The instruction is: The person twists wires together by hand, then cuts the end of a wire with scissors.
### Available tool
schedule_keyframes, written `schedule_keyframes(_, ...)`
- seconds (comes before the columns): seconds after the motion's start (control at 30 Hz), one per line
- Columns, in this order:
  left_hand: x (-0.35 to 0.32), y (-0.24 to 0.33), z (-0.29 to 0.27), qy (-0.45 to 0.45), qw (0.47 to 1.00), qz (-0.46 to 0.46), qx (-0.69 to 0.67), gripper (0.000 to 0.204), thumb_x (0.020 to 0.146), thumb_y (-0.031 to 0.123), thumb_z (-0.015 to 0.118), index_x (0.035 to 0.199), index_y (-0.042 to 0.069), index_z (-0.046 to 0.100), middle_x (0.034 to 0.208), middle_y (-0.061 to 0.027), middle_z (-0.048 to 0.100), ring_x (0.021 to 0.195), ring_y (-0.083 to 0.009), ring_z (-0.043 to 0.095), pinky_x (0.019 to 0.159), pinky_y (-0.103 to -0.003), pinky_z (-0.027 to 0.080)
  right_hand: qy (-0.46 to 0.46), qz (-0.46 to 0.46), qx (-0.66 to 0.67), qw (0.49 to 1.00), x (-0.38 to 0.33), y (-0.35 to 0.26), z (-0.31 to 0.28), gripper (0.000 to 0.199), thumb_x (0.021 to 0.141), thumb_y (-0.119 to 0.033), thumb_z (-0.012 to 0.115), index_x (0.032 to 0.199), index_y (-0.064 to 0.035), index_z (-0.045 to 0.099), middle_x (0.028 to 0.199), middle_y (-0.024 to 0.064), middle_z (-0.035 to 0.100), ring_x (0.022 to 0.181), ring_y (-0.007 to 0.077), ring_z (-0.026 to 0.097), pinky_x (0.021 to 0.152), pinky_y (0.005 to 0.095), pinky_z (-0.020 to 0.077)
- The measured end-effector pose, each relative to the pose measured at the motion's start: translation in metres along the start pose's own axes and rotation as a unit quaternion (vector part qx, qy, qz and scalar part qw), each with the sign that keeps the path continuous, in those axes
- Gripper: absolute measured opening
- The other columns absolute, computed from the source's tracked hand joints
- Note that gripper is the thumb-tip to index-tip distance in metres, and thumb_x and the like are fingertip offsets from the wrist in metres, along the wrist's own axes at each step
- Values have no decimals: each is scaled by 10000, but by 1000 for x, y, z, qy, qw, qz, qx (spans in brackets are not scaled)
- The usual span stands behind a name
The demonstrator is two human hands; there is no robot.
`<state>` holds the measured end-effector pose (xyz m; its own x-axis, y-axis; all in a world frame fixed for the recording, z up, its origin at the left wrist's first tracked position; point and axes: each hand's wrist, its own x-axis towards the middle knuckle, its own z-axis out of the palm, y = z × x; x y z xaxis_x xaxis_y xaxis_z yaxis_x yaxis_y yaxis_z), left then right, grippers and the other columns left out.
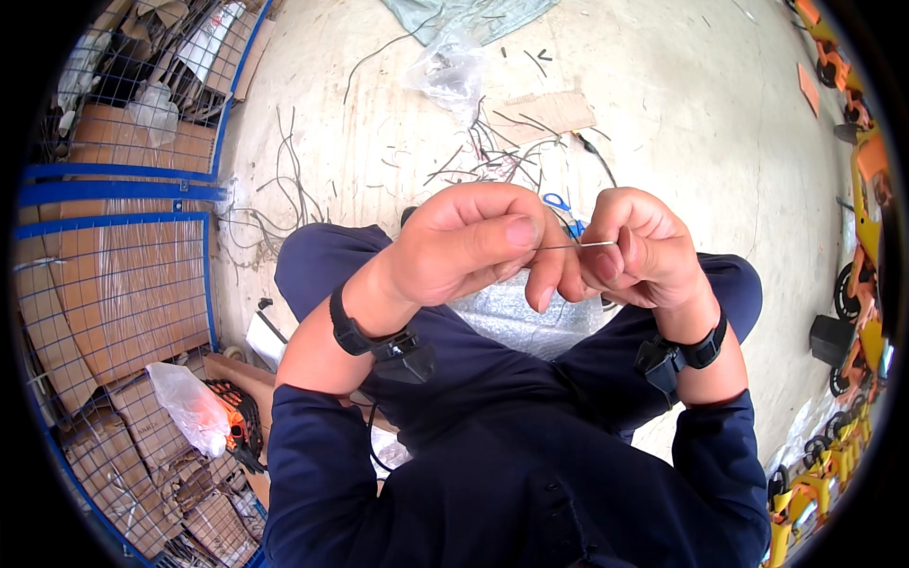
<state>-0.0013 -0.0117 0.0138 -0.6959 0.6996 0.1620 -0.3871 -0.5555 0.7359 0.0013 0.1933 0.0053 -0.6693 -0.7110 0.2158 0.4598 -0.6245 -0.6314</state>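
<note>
Head view: a thin, straight wire (597,244), part dark and part white, spans the gap between the 2 hands. The left hand (473,237) pinches its dark end between thumb and finger; the right hand (642,248), fingers curled, grips the white end. Below the wire lies crinkled, translucent plastic wrap (516,320). Beyond the wire are a blue loop-shaped handle (557,201) and flat brown cardboard (554,111); left of it stands a blue metal-grid cage (118,193).

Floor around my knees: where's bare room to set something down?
Most bare: the floor between your right knee and the orange-and-yellow wheeled frames. Crowded: beyond your left hand and right hand, with wire scraps, cardboard and a plastic bag.
</note>
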Motion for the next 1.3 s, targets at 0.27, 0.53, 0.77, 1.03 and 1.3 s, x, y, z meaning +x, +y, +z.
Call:
schedule_keyframes(0.27, -2, 4, -8, 20, 983, -7, 180, 314, 939, 286, 487, 733, 51, 512, 726, -91, 599, 734, -209, 591, 720, -350, 485, 40, 22, -92, 995, -5, -8, -2, 207, 952, -182, 539, 901, 16, 569, 765, 54, 564, 575, 79, 438, 530, 226, 349)
schedule_keyframes(0.53, 2, -1, -7, 78, 911, -9, 405, 265, 914, 244, 588, 760, 31, 552, 641, -42, 552, 595, -113, 492, 560, -257, 406, 113, 87, -353, 925, 0, -10, 7, 103, 911, -109, 592, 925, -6, 598, 783, 46, 604, 660, 104, 530, 587, 255, 432)
schedule_keyframes(0.77, 5, -11, -18, 142, 858, -79, 488, 267, 967, 228, 510, 800, 26, 559, 563, 13, 489, 417, -39, 411, 375, -215, 310, 109, -101, -757, 636, 11, 3, -4, 164, 789, -99, 680, 920, -38, 602, 743, 109, 606, 679, 279, 597, 587, 359, 470)
schedule_keyframes(1.03, 5, 12, -1, 110, 923, -214, 300, 287, 971, 211, 493, 739, 43, 522, 616, 7, 497, 452, -53, 439, 413, -217, 360, 78, 57, -664, 741, 8, -16, 11, 108, 830, -62, 629, 929, -28, 602, 703, 106, 603, 647, 268, 615, 567, 341, 469)
schedule_keyframes(1.3, 0, -10, -5, -24, 996, -85, -12, 285, 985, 213, 451, 804, 9, 531, 624, -26, 490, 592, -129, 505, 660, -303, 463, 74, 40, -209, 974, 5, -11, 12, 148, 925, -116, 572, 912, 27, 609, 793, 78, 642, 654, 140, 562, 582, 276, 429)
